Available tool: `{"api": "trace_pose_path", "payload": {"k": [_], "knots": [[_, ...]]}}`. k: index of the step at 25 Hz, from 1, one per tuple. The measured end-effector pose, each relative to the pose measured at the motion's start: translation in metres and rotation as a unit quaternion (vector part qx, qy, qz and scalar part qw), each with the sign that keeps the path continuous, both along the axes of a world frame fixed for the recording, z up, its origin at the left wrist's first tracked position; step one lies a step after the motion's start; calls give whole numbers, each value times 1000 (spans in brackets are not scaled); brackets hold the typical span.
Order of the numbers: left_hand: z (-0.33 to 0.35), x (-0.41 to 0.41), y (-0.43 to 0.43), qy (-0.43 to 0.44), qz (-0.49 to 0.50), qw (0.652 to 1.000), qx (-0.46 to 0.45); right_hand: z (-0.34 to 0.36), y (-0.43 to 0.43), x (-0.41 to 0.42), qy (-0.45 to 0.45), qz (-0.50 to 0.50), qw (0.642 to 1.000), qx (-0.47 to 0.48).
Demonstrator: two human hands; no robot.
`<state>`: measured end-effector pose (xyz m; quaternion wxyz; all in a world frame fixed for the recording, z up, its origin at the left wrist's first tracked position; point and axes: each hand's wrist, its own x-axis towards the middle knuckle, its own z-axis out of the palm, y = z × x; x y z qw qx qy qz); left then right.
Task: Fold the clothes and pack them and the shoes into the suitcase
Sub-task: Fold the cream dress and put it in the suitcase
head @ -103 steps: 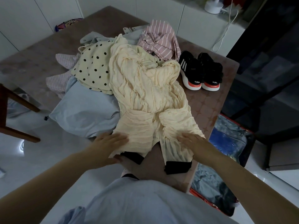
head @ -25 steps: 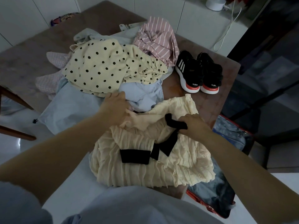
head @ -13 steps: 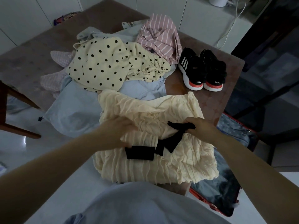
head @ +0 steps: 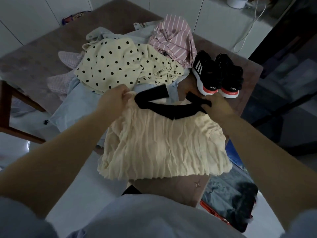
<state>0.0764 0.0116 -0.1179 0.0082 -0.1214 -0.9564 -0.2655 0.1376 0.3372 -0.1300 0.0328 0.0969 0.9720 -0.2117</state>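
A cream ribbed garment (head: pixel 163 143) with black trim (head: pixel 173 109) lies folded at the near corner of the brown table (head: pixel 34 62). My left hand (head: pixel 114 99) pinches its far left edge. My right hand (head: pixel 217 104) grips the black trim at its far right. Behind it lie a polka-dot top (head: pixel 120 67), a pale blue garment (head: pixel 75 109) and a pink striped shirt (head: pixel 173 38). A pair of black sneakers (head: pixel 218 74) stands at the right. The open suitcase (head: pixel 229 191) is on the floor at the lower right.
A checked pink cloth (head: pixel 60 81) pokes out at the pile's left. A wooden chair frame (head: pixel 10 109) stands left of the table. White cabinets line the back, with a white cable (head: pixel 247 30) hanging down them.
The long cream garment was folded toward me into a compact rectangle. Both hands moved from its middle up to its far edge, and the black trim now stretches between them.
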Motion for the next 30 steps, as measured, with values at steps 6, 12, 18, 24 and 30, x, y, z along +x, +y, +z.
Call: {"api": "trace_pose_path", "payload": {"k": [6, 12, 18, 24, 30], "knots": [[-25, 57, -10, 57, -2, 997, -56, -20, -49, 60, -60, 111, 991, 41], [-65, 168, -59, -221, 274, 933, 71, -50, -25, 167, -188, 230, 947, 121], [-49, 180, -47, -345, 326, 849, 233, -26, -92, 150, -147, 185, 971, 27], [8, 189, -23, -256, 214, 884, 328, 36, -198, 133, -169, 231, 895, -341], [43, 162, -9, -268, -28, 848, 457, 42, -177, 132, 36, 71, 935, -345]]}}
